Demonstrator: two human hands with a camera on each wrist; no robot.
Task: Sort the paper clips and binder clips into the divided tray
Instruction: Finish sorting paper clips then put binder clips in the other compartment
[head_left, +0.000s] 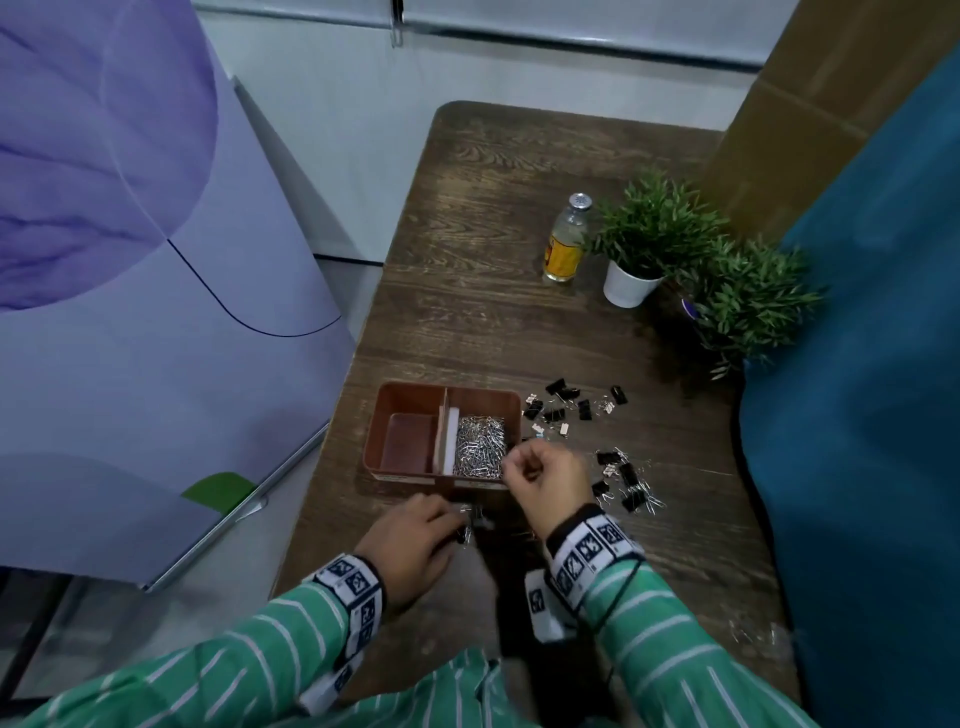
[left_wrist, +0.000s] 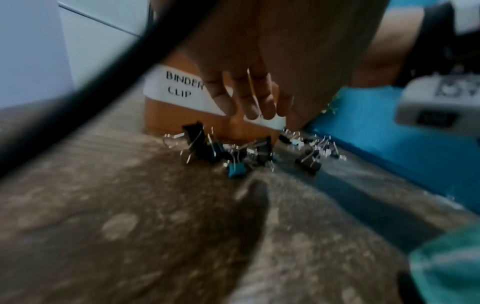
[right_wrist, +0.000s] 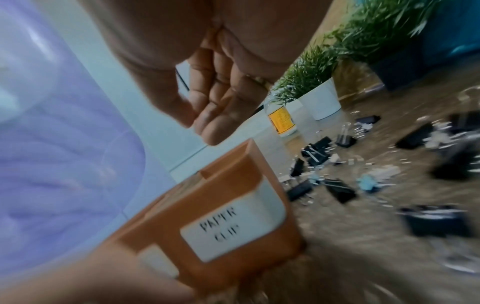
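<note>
Tray: a brown divided tray (head_left: 514, 410) sits near the left edge of a dark wooden table (head_left: 493, 234).
Right compartment: labelled "PAPER CLIP", holds a heap of silver paper clips (head_left: 480, 447).
Left compartment: labelled "BINDER CLIP", bare floor showing.
Binder clips: black binder clips (head_left: 563, 405) lie scattered on the table right of the tray; a second cluster (head_left: 626, 483) lies nearer the person, and a few just in front of the tray.
Open room: bare wood behind the tray, up to a bottle (head_left: 566, 239) and two potted plants (head_left: 649, 234).
Right hand (head_left: 545, 480): over the tray's near right corner, fingers curled inward; whether it holds anything cannot be told.
Left hand (head_left: 415, 545): low before the tray, fingers extended down toward the clips there, not gripping.
</note>
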